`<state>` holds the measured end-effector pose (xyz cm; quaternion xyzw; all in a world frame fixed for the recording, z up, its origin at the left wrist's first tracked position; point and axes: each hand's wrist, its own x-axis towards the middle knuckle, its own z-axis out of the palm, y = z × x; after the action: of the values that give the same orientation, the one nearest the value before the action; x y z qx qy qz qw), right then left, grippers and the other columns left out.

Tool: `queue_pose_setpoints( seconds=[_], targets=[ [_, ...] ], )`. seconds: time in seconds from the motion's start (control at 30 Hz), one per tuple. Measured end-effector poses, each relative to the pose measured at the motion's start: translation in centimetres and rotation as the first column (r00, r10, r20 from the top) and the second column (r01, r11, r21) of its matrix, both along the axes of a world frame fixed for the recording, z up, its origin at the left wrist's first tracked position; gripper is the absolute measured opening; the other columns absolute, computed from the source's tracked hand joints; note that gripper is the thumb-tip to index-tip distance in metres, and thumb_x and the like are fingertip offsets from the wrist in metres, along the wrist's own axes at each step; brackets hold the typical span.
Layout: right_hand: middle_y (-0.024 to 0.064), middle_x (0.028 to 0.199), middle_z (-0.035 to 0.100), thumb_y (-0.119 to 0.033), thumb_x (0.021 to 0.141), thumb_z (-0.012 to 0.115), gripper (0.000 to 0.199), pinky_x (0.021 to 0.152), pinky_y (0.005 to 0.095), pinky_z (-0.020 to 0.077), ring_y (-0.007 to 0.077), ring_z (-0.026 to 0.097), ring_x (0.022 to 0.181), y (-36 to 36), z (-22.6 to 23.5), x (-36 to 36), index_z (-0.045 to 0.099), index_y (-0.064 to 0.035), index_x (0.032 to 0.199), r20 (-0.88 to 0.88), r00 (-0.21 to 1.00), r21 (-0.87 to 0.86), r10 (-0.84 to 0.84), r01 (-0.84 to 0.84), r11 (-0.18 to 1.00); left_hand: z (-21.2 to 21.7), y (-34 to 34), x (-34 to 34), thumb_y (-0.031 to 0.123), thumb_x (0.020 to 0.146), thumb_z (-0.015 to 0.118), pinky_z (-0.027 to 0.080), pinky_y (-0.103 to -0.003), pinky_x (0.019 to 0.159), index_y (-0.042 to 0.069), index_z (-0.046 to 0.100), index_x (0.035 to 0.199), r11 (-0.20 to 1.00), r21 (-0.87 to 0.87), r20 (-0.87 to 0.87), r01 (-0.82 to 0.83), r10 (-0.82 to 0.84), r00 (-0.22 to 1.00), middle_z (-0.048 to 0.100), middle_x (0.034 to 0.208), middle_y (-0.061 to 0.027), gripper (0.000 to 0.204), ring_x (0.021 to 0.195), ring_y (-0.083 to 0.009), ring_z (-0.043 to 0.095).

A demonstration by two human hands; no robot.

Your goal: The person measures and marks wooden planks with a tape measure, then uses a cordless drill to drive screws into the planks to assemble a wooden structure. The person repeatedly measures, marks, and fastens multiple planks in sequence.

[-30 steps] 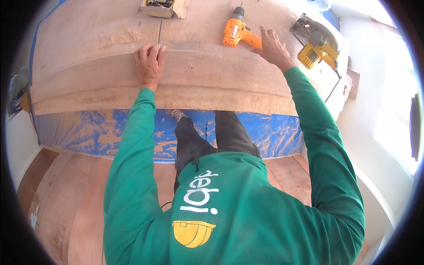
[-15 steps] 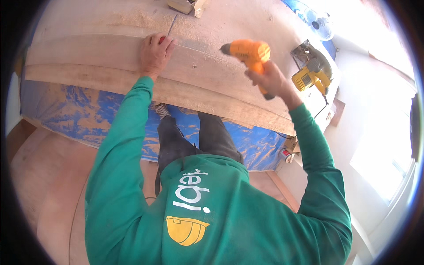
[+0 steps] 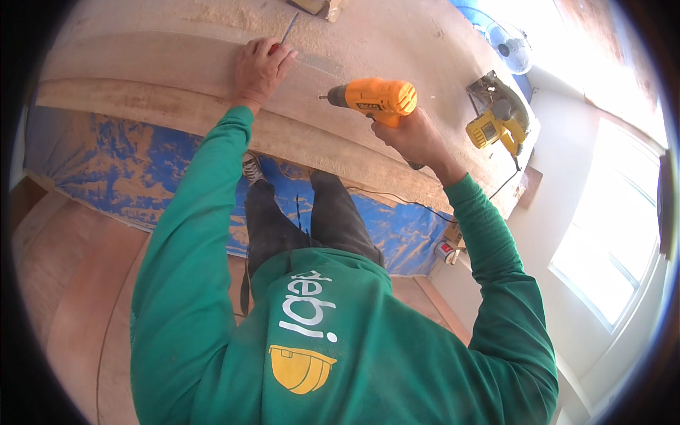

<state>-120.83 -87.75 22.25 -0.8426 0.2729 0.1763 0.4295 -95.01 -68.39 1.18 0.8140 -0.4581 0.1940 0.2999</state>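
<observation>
My right hand [image 3: 414, 138] is wrapped round the grip of an orange power drill [image 3: 379, 95]. Its dark chuck and thin bit point left, above the wooden board. At the far left, my left hand [image 3: 261, 71] rests on the wooden board [image 3: 163, 67], closed round the red handle of a screwdriver [image 3: 290, 28]. The thin metal shaft sticks out away from me; most of the handle is hidden by the fingers.
A yellow circular saw [image 3: 499, 120] stands on the sawdust-strewn surface at the right, its cord running down. A wood block [image 3: 322, 7] lies at the far edge. Beyond the saw is a clear plastic bottle [image 3: 510, 49]. Blue sheeting [image 3: 163, 177] covers the floor.
The drill has moved left and slightly down, its bit now plainly visible and turned further toward the left hand. My left hand still holds the screwdriver against the board.
</observation>
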Motion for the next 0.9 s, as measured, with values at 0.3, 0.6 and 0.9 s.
queue_pose_setpoints(
  seconds=[0.3,0.6,0.9],
  targets=[
    [0.0189,0.107,0.079,-0.020,0.095,0.070,0.043,0.095,0.0463,0.0601,0.0356,0.078,0.101,0.60,0.23,-0.12,0.070,-0.0018,0.134,0.031,1.000,-0.027,0.001,-0.001,1.000,-0.09,-0.04,0.01,0.037,0.101,0.080,0.060,-0.043,0.092,0.021,0.076,0.113,1.000,0.022,-0.014,-0.004,0.005,1.000,0.068,0.117,-0.0004,0.020,0.108,-0.0286,0.067],
    [0.0194,0.106,0.079,-0.021,0.095,0.070,0.041,0.092,0.0460,0.0606,0.0353,0.078,0.097,0.40,-0.56,-0.10,0.071,-0.0007,0.131,0.013,1.000,-0.025,0.008,-0.007,1.000,0.02,-0.21,-0.08,0.036,0.102,0.080,0.060,-0.042,0.091,0.022,0.076,0.113,0.999,0.032,-0.002,-0.005,0.005,1.000,0.068,0.116,0.0003,0.019,0.108,-0.0280,0.067],
    [0.0201,0.099,0.079,-0.023,0.095,0.070,0.038,0.090,0.0468,0.0604,0.0359,0.078,0.093,0.84,-0.37,-0.04,0.073,-0.0016,0.127,0.016,1.000,-0.077,0.005,-0.004,0.997,-0.33,-0.61,-0.11,0.040,0.100,0.079,0.056,-0.042,0.091,0.026,0.074,0.104,0.999,-0.036,0.009,-0.030,0.031,0.999,0.066,0.110,0.0044,0.015,0.106,-0.0232,0.067]
  ],
)
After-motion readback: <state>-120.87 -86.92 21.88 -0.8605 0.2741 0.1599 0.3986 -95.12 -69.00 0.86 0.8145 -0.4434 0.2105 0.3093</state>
